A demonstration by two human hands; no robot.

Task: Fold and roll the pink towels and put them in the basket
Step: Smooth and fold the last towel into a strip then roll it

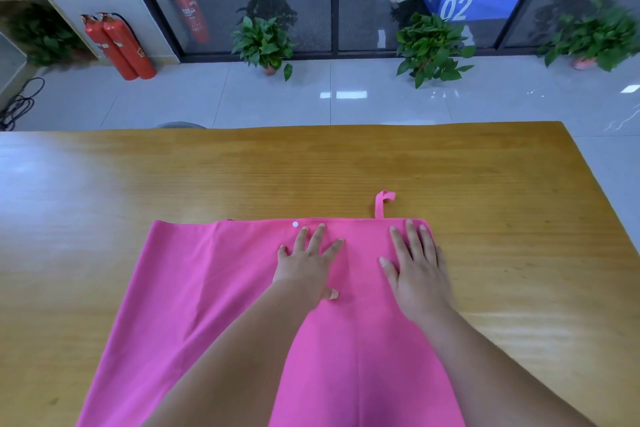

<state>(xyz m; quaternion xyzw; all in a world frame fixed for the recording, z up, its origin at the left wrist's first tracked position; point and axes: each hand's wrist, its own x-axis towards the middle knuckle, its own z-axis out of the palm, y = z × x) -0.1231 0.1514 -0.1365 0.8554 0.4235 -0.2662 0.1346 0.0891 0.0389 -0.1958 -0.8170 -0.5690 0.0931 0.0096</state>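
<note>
A pink towel (pixel 207 288) lies spread flat on the wooden table (pixel 138 170), running from mid-table down to the near edge of the view. A pink hanging loop (pixel 382 203) sticks out past its far edge, and a small white snap (pixel 295 224) sits near that edge. My left hand (pixel 306 263) presses flat on the towel near the far edge, fingers spread. My right hand (pixel 415 260) lies flat on the towel's far right corner, fingers straight. No basket is in view.
Bare tabletop surrounds the towel on the left, right and far side. Beyond the table's far edge is a tiled floor with potted plants (pixel 265 45), red fire extinguishers (pixel 117 45) and a glass wall.
</note>
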